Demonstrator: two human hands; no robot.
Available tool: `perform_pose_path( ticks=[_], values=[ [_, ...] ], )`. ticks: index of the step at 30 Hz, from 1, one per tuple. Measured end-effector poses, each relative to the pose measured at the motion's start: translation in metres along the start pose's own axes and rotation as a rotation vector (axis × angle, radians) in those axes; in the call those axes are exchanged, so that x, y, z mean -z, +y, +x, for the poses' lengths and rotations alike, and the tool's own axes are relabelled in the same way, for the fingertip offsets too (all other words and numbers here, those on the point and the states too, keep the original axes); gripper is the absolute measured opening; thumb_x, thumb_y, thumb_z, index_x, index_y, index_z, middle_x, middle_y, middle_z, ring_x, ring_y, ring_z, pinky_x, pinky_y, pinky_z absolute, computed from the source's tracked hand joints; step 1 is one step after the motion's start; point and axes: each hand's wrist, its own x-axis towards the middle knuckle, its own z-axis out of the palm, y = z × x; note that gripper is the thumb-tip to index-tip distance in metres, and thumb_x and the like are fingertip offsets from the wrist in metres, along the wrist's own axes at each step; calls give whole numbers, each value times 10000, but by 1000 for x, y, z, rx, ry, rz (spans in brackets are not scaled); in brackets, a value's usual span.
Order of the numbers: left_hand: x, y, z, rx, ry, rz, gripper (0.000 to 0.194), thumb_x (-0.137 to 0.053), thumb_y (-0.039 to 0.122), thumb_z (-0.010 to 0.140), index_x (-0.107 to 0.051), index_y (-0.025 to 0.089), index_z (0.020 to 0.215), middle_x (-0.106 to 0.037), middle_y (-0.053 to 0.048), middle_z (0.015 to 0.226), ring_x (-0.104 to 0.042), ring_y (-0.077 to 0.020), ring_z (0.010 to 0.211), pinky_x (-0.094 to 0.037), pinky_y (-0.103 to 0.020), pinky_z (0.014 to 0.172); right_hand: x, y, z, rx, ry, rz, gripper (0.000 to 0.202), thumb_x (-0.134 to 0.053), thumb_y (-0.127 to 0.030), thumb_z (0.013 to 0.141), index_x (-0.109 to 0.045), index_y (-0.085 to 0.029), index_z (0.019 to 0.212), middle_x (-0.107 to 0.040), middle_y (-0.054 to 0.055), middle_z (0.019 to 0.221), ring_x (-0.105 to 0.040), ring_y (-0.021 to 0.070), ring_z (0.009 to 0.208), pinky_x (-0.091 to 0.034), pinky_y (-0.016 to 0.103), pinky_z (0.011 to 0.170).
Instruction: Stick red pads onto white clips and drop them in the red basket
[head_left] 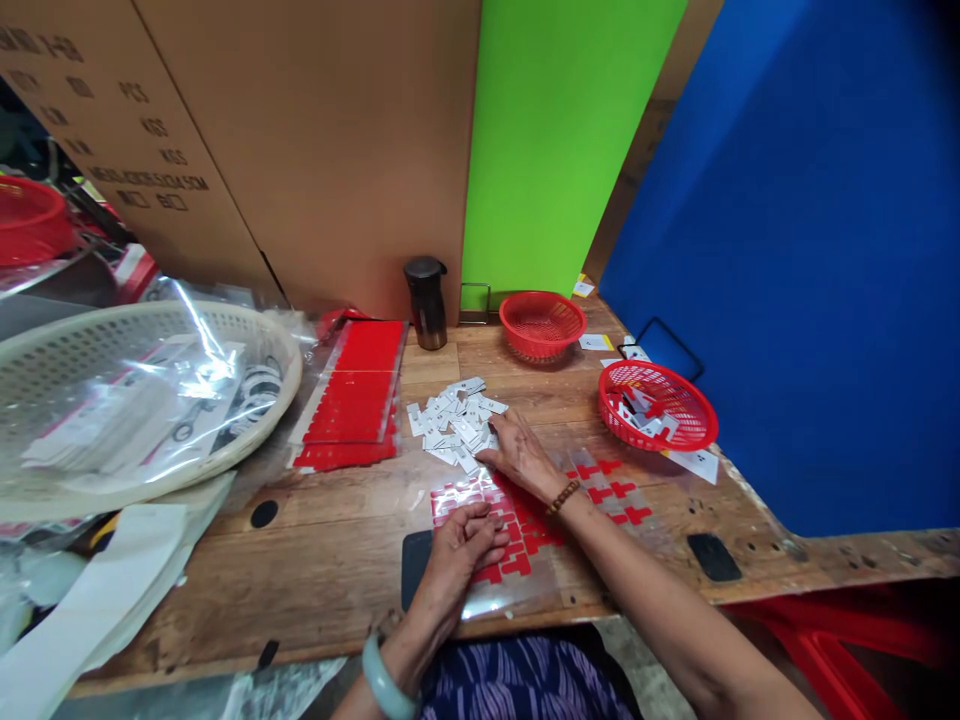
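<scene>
My right hand (519, 452) reaches to the right edge of a loose pile of small white tags (454, 420), its fingers apart and touching the pile. Below it, my left hand (465, 545) rests over a clear sheet with red T-shaped pieces (517, 565), fingers curled; what they hold, if anything, is hidden. More red shapes on clear film (619, 490) extend to the right under my right wrist. A stack of red sheets (364, 385) lies left of the pile.
A red basket (541, 325) stands behind; another red basket (656, 405) at the right holds white pieces. A dark jug (427, 305) stands near the cardboard. A large cream basket (281, 430) with plastic-wrapped items fills the left. A blue panel (787, 280) borders the right.
</scene>
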Motion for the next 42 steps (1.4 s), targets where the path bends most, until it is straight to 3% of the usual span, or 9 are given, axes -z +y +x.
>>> perform_pose_path(
  ticks=[7, 10, 12, 16, 20, 24, 27, 34, 42],
  values=[
    [-1, 0, -1, -19, -9, 3, 339, -715, 175, 716, -542, 107, 1000, -680, -124, 904, -676, -144, 738, -538, -237, 683, -4, 0, 8, -45, 23, 21, 308, -710, -144, 573, -515, -166, 809, -495, 20, 859, -470, 187, 848, -386, 314, 779],
    [-2, 2, -1, -6, 5, 9, 336, -712, 168, 718, -538, 102, 998, -684, -127, 892, -681, -150, 730, -542, -236, 673, -1, 3, 7, -98, 57, 121, 181, -628, -174, 651, -487, -180, 765, -496, -23, 715, -492, 145, 692, -404, 275, 666],
    [-4, 4, -2, -5, 22, 8, 333, -700, 164, 731, -530, 102, 1011, -687, -121, 871, -685, -152, 724, -544, -235, 674, 4, 5, 0, -146, 58, 207, 101, -556, -233, 730, -467, -185, 730, -478, -46, 604, -487, 122, 567, -401, 251, 568],
    [-11, 12, -5, -43, 46, -13, 342, -688, 168, 747, -518, 122, 1039, -695, -99, 840, -688, -144, 695, -553, -234, 667, 15, 0, -32, -227, 11, 425, 193, -556, -359, 773, -482, -181, 788, -532, -48, 561, -493, 101, 467, -389, 218, 462],
    [-21, 21, -10, -63, 9, -27, 290, -703, 169, 729, -559, 113, 974, -702, -74, 744, -677, -127, 613, -556, -209, 608, 21, -14, -70, -324, -59, 822, 273, -697, -349, 703, -525, -171, 821, -567, -50, 566, -507, 81, 479, -388, 191, 475],
    [-26, 26, -17, -16, -69, 4, 238, -761, 186, 655, -614, 78, 809, -696, -74, 680, -622, -87, 489, -520, -152, 483, 22, -17, -96, -337, -135, 1061, 285, -738, -308, 689, -562, -178, 872, -594, -41, 646, -552, 79, 546, -424, 186, 527],
    [-26, 27, -23, 41, -124, 1, 241, -771, 188, 640, -642, 71, 806, -684, -62, 669, -597, -66, 472, -507, -133, 464, 24, -11, -107, -312, -198, 1202, 312, -744, -275, 692, -580, -191, 944, -617, -31, 725, -588, 82, 602, -450, 188, 574],
    [-26, 28, -31, 113, -189, 24, 218, -780, 178, 625, -669, 67, 776, -672, -59, 684, -584, -57, 473, -497, -124, 451, 23, -5, -117, -299, -196, 1216, 279, -747, -295, 688, -599, -179, 893, -645, -14, 693, -618, 106, 612, -459, 208, 594],
    [-32, 31, -33, 77, -175, 96, 252, -786, 219, 614, -669, 53, 763, -686, -82, 689, -575, -63, 447, -488, -138, 430, 15, -2, -121, -277, -163, 1244, 242, -724, -312, 712, -605, -179, 876, -605, -26, 655, -575, 95, 576, -441, 213, 572]
  ],
)
